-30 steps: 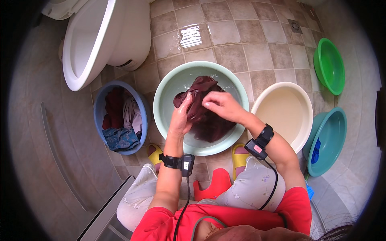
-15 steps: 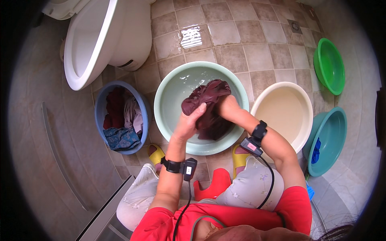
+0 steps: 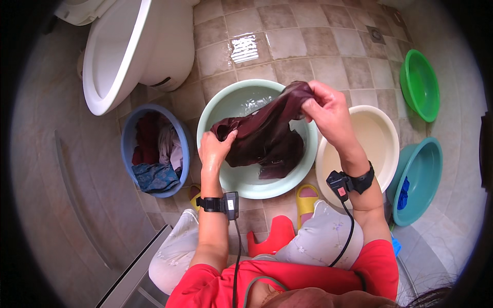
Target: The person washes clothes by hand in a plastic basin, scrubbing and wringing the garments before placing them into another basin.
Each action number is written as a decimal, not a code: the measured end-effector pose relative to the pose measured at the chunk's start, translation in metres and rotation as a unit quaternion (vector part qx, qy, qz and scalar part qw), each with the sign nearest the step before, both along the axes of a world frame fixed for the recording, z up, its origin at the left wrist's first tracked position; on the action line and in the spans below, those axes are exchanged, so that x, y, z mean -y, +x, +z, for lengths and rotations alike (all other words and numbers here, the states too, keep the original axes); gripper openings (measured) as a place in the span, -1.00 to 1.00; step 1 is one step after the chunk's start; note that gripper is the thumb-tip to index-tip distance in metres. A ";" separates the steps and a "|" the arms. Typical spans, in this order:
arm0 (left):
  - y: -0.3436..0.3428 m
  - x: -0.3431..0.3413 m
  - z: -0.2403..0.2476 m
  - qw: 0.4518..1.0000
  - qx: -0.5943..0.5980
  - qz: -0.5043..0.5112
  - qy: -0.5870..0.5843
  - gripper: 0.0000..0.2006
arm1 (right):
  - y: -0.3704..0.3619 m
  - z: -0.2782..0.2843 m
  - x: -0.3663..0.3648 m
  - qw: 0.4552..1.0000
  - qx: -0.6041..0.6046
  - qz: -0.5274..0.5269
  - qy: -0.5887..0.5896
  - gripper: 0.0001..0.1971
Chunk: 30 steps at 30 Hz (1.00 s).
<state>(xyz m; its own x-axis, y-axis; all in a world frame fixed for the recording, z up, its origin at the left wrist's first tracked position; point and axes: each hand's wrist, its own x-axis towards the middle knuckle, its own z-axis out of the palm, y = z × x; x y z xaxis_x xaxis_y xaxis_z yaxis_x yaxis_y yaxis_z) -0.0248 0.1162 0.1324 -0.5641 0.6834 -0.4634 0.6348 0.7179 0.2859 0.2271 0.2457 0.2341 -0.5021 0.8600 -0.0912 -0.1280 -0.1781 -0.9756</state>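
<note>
Dark maroon garment [image 3: 264,136], wet, stretched across the middle of the frame over a pale green basin [image 3: 226,177] of water, lower folds sagging into it. Left hand [image 3: 214,150] clamped on the garment's left end, at the basin's left rim. Right hand [image 3: 326,109] pinched shut on the raised right end, above the basin's upper right edge. Black wrist strap with a cable on each forearm. Cream basin [image 3: 382,136] just right of the pale green one, teal basin [image 3: 429,179] with a blue scrap further right, green basin [image 3: 420,84] at upper right. Blue basin [image 3: 128,154] heaped with clothes at left. White toilet [image 3: 118,56] at upper left. Yellow slippers [image 3: 307,197] and red stool [image 3: 272,236] below, on tiled floor [image 3: 318,41].
</note>
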 end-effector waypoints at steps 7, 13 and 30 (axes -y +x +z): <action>0.058 -0.017 0.033 0.879 0.363 -0.010 0.310 -0.73 | -0.031 -0.033 0.009 0.995 0.007 -0.044 -0.094 -0.88; 0.068 -0.012 0.018 0.791 0.487 0.052 0.368 -0.83 | -0.037 -0.043 0.012 0.999 0.026 -0.045 0.005 -0.73; 0.067 -0.014 0.010 0.508 0.723 0.289 0.367 -0.71 | -0.025 -0.080 0.021 0.969 0.192 0.095 0.126 -0.79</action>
<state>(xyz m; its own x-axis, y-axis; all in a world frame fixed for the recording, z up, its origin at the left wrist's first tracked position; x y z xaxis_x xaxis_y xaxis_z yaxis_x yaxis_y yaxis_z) 0.0427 0.1300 0.1423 -0.2013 0.8852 -0.4193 -0.8776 0.0272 0.4786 0.2025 0.2244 0.1544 -0.6245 0.7743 -0.1024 0.2650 0.0868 -0.9603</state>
